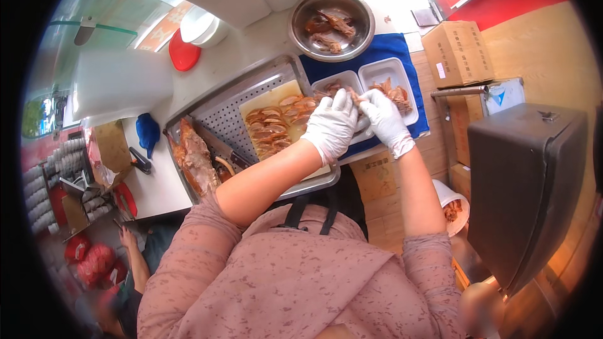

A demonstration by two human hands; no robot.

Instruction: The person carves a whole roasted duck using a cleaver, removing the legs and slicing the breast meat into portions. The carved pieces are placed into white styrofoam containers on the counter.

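My left hand [333, 125] and my right hand [385, 120], both in white gloves, meet over two white foam trays. Between their fingertips is a strip of meat [355, 97]; both hands pinch it. Shredded meat lies in the left foam tray [346, 76], partly hidden by my left hand. More meat pieces [395, 94] fill part of the right foam tray [381, 66]. To the left, sliced roast meat [268, 132] lies in rows on a pale board [252, 103] in a perforated metal tray [212, 108]. A knife [226, 146] and part of a roast bird carcass [193, 160] lie at its left end.
A steel bowl [297, 42] with bones and meat stands beyond the foam trays, partly on a blue cloth [400, 44]. A cardboard box [457, 54] and a dark case [523, 179] are at right. Another person's hand [127, 236] shows at lower left.
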